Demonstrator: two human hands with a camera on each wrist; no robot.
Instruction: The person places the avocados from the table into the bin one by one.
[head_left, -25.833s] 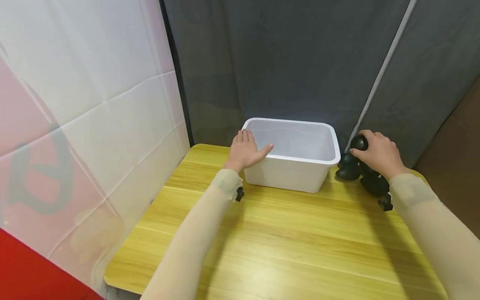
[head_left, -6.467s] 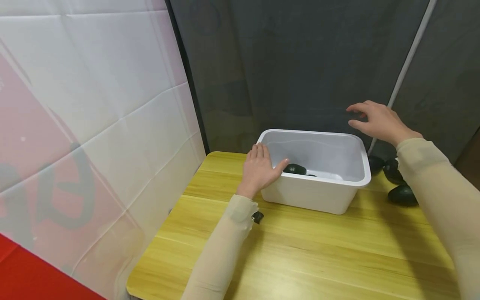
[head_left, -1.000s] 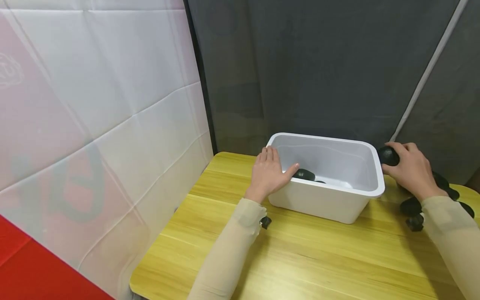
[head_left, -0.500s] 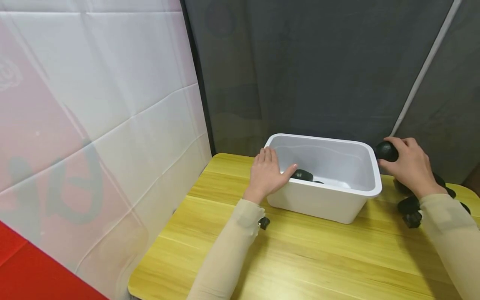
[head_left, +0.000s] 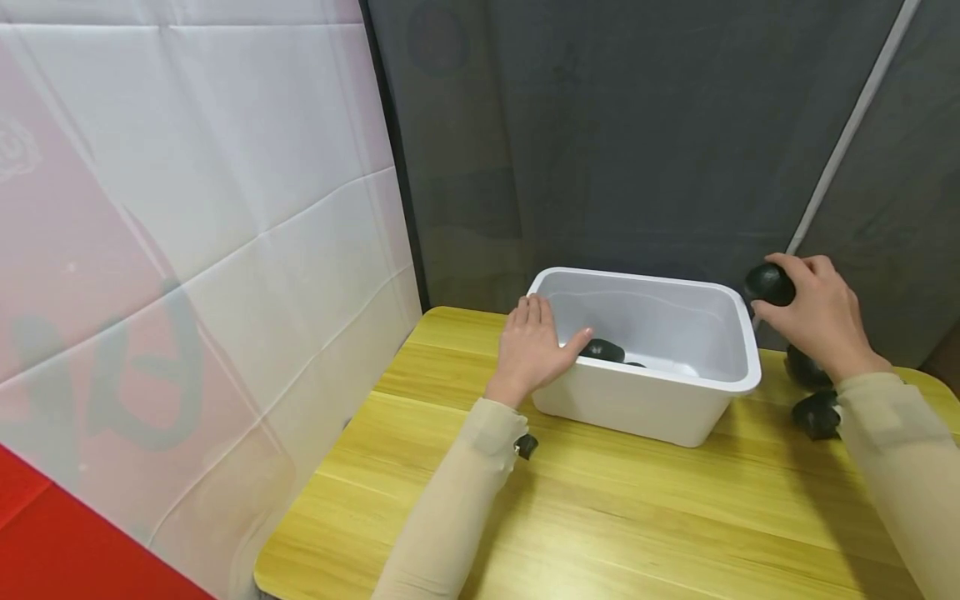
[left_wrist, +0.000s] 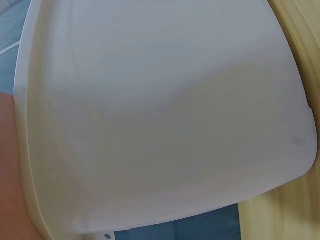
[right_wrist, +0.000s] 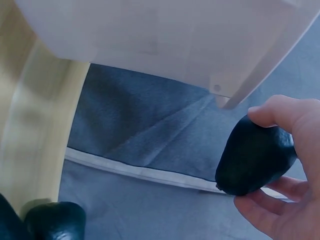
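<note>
Largely hidden behind the right forearm: two more dark avocados point(head_left: 813, 412) on the yellow wooden tabletop point(head_left: 600, 508), only partly visible beside the sleeve; a dark pair also cut off at the bottom left corner of the right wrist view point(right_wrist: 52, 220). Inside the white rectangular plastic bin point(head_left: 645, 400), one dark avocado point(head_left: 603, 350) half screened by the near wall and the left thumb; a second dark shape next to it too small to make out. Left wrist view filled almost wholly by the bin's white wall point(left_wrist: 165, 115), fingers out of sight there.

Right hand point(head_left: 817, 321) raised just beside the bin's right rim, fingers and thumb curled round a dark green, smooth-skinned avocado point(head_left: 768, 285), held above rim height and clear of the table. Left hand point(head_left: 534, 350) flat against the bin's left end, fingers straight, thumb hooked over the rim.
</note>
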